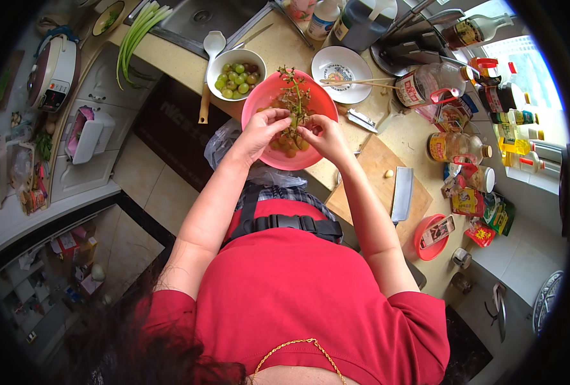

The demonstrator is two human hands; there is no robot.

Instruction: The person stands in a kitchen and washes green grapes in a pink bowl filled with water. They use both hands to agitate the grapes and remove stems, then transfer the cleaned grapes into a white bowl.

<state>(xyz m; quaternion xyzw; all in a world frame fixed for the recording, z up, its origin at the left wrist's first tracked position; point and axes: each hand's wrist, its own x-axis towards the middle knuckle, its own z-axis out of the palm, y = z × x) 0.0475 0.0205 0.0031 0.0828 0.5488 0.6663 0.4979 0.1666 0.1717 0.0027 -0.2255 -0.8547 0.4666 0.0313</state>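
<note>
Both hands are over a pink plastic bowl at the counter's edge. A grape bunch, mostly bare green stalks at its far end, stands up out of it between the hands. My left hand pinches the bunch near its middle with thumb and fingertips. My right hand has its fingertips bent against the bunch's lower right side; what lies between them is partly hidden. Loose-looking grapes show under the hands. Beside the pink bowl, a white bowl holds green and reddish grapes.
A white plate with chopsticks lies at the right. A cleaver and a garlic clove rest on a cutting board. A knife, rice spoon, sink and several oil bottles surround the bowls.
</note>
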